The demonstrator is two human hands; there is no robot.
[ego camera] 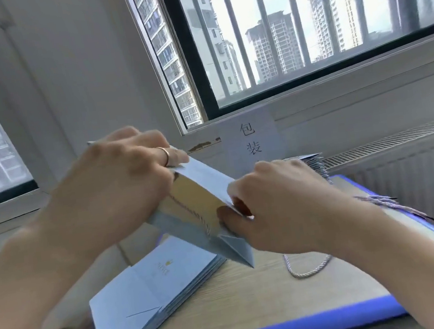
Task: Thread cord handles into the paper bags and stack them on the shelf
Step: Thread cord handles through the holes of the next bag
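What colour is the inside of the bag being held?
Gold inside the bag, best in the head view.

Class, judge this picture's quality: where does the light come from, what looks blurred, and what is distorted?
Head view: daylight comes through the barred window; the left hand, right hand and held bag look slightly soft; the wide lens tilts and bows the window frame.

**Pale blue paper, gold lining, violet edging**

The paper bag [208, 249] at the centre of the frame is pale blue outside and warm gold inside. The stack of flat bags [134, 301] at lower left is the same pale blue, and the top one has a small gold emblem. The surface [257, 298] is light wood grain edged in violet-blue. The loose cord [309, 270] on it is twisted grey-white. The ring [165, 154] is gold. The sign [251, 140] is white with black characters.
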